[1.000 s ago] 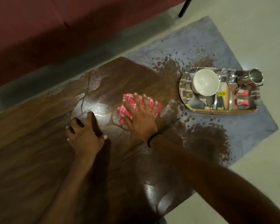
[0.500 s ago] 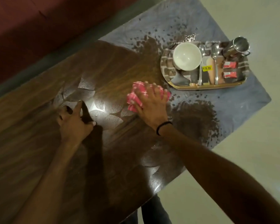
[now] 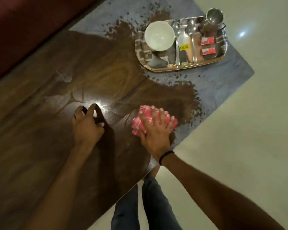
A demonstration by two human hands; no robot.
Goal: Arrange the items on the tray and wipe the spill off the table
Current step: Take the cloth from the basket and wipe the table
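My right hand (image 3: 156, 128) presses a pink and white cloth (image 3: 144, 116) flat onto the wooden table (image 3: 40, 130), fingers spread over it, near the front edge. A dark wet spill (image 3: 178, 95) spreads just beyond the cloth onto the grey mat (image 3: 231, 75). My left hand (image 3: 86, 125) rests on the table to the left, propped on its fingertips and holding nothing. The shiny tray (image 3: 181, 68) stands on the mat at the far right. It holds a white bowl (image 3: 160, 36), two spoons (image 3: 189, 30), a steel mug (image 3: 213, 19) and red sachets (image 3: 207, 45).
More spill (image 3: 123, 29) darkens the mat left of the tray. A dark red sofa (image 3: 32, 22) runs along the far side of the table. My legs (image 3: 140, 205) stand on the pale floor (image 3: 239, 146) at the table's front edge.
My right hand has slid the cloth toward the table's front edge, beside the lower spill patch. My left hand stays propped on the table. The view has shifted.
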